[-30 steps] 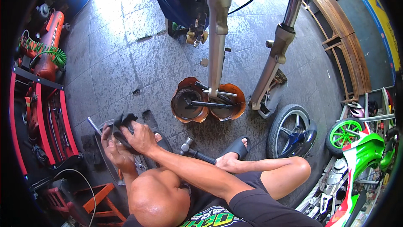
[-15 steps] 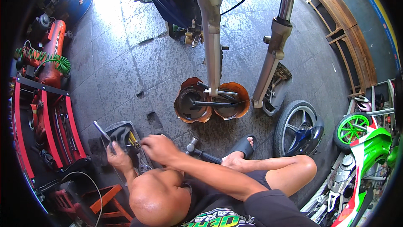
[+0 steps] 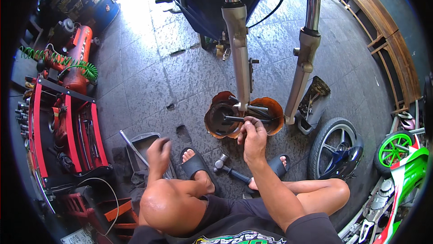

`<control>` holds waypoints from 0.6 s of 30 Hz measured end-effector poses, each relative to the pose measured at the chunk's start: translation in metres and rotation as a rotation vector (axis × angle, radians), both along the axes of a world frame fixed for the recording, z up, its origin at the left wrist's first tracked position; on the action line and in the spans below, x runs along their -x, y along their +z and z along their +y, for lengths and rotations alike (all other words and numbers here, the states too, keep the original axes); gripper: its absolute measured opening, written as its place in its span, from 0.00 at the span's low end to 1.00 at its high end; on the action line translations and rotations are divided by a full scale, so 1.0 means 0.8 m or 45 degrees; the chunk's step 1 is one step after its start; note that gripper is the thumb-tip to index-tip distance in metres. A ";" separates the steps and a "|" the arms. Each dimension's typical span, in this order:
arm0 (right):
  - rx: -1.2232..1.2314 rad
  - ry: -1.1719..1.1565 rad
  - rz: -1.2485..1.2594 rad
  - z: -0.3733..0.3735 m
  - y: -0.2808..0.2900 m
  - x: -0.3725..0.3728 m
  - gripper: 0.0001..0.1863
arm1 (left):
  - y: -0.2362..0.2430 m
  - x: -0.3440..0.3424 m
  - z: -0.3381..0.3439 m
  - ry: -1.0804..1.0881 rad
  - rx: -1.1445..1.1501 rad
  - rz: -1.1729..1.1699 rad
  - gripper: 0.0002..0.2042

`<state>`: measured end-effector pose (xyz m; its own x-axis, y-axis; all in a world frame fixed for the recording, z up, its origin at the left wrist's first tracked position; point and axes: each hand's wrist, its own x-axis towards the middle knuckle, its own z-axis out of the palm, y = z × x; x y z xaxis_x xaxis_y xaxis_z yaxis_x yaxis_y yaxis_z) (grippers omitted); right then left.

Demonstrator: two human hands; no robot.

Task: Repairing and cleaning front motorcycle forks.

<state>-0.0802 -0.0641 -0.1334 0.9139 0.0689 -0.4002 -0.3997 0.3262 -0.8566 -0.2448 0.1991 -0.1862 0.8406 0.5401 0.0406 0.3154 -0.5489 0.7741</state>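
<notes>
Over the pair of open tins it is, and the right hand is held out above the inner rims where the left tin and the right tin meet. Thumb and forefinger are brought close together; whether anything is pinched cannot be told. Right by those fingertips, a dark rod-like part is laid across both tins, its left end inside the left rim. Above, the lower end of the left fork leg is seen hanging. The step in hand is best judged as handling of the parts at the tins; a sure pinch and clearance from those ragged rims would be called for. Away to the left, the left hand is held loosely curled, blurred, its grip unreadable, near the right edge of a tray.
</notes>
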 end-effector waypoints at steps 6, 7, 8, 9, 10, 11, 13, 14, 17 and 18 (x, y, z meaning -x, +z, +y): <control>0.507 0.478 -0.034 -0.022 -0.055 0.053 0.12 | 0.064 -0.215 -0.102 -0.788 0.097 -0.161 0.17; 0.728 0.586 -0.034 -0.030 -0.069 0.063 0.13 | 0.065 -0.234 -0.113 -0.881 0.072 -0.208 0.18; 0.770 0.638 -0.063 -0.041 -0.082 0.077 0.14 | 0.062 -0.247 -0.120 -0.946 0.188 -0.108 0.14; 0.829 0.702 0.055 -0.052 -0.095 0.091 0.15 | 0.058 -0.254 -0.119 -0.941 0.196 -0.153 0.14; 0.933 0.708 -0.092 -0.064 -0.108 0.106 0.15 | 0.051 -0.256 -0.114 -0.963 0.173 -0.150 0.12; 1.046 0.737 -0.121 -0.074 -0.120 0.121 0.15 | 0.043 -0.255 -0.105 -1.000 0.142 -0.181 0.09; 1.053 0.804 -0.055 -0.095 -0.140 0.146 0.16 | 0.027 -0.236 -0.074 -0.765 0.277 -0.076 0.09; 1.074 0.881 0.056 -0.100 -0.147 0.154 0.16 | 0.021 -0.221 -0.051 -0.653 0.296 0.058 0.09; 1.018 0.903 0.181 -0.092 -0.156 0.160 0.14 | 0.009 -0.162 -0.002 -0.403 0.396 0.169 0.14; 0.932 0.906 0.104 -0.082 -0.155 0.153 0.14 | 0.007 -0.139 0.007 -0.344 0.550 0.122 0.16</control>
<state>-0.2023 -0.1295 -0.2574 0.7244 0.2988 -0.6212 -0.3625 -0.6014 -0.7120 -0.1333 0.2048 -0.1804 0.9412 0.2540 -0.2226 0.2875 -0.2570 0.9227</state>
